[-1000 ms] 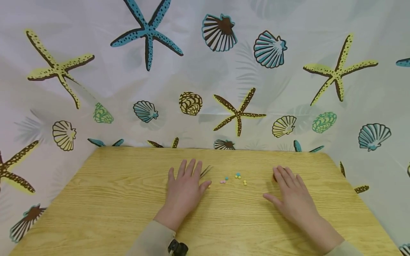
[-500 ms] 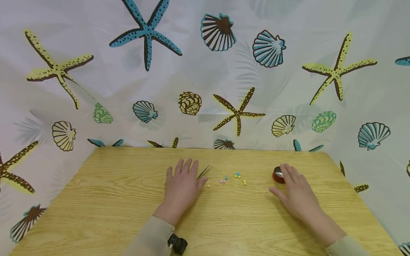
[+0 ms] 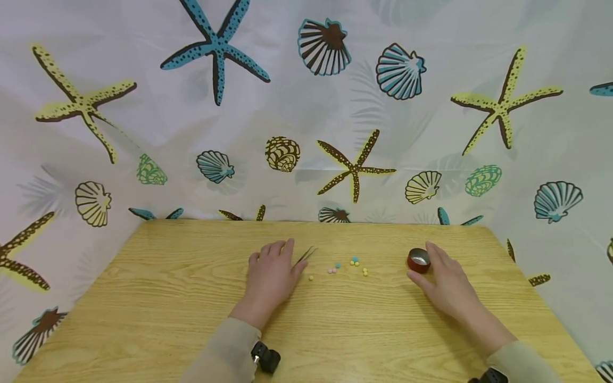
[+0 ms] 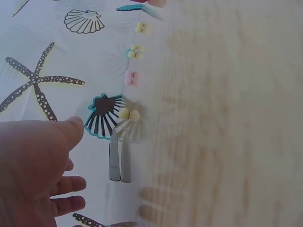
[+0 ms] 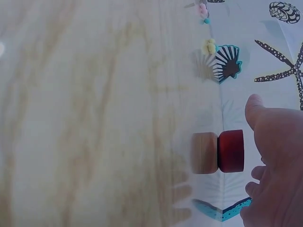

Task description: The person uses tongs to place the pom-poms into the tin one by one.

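In the head view, tweezers (image 3: 305,254) lie on the table, their tips pointing away to the right. My left hand (image 3: 271,275) is right at their near end, thumb out and fingers slightly bent; the left wrist view shows the tweezers (image 4: 114,156) apart from its thumb and fingers. A small red cup (image 3: 419,260) with a shiny metallic inside stands upright at the right. My right hand (image 3: 449,281) is beside it, thumb in front and fingers behind its right side. In the right wrist view a gap shows between the cup (image 5: 231,150) and the hand.
Several small balls lie between the hands: one yellow ball (image 3: 311,278), a pink pair (image 3: 332,271) with a blue ball (image 3: 338,265), another mixed group (image 3: 354,261), and a yellow pair (image 3: 365,272). Behind the wooden table (image 3: 191,298) hangs a shell-patterned cloth (image 3: 287,106).
My right hand has drawn back to the right from over the cup, uncovering it. My left hand has shifted slightly left, its fingers bending more. The cup and balls stay in place.
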